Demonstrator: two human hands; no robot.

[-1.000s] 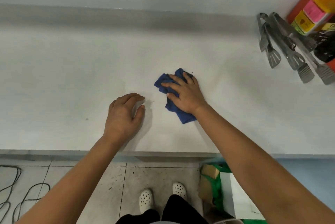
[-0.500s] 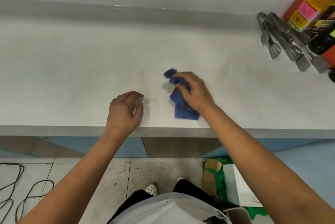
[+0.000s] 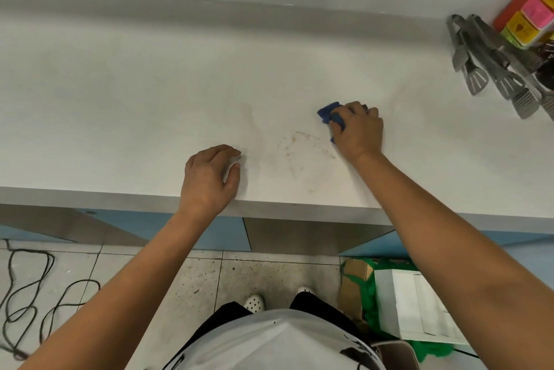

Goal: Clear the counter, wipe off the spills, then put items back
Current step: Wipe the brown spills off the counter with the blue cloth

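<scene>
A blue cloth lies bunched on the white counter, mostly hidden under my right hand, whose curled fingers grip it and press it down. Faint brown smears mark the counter just left of that hand. My left hand rests near the counter's front edge with fingers loosely bent, holding nothing.
Several metal tongs lie at the right end of the counter beside an orange container with coloured labels. Below the counter are a white box on green material, black cables on the tiled floor, and my shoes.
My right hand has dragged the cloth to the right and away from me, uncovering brown smears where it was. The left hand has stayed in place near the edge.
</scene>
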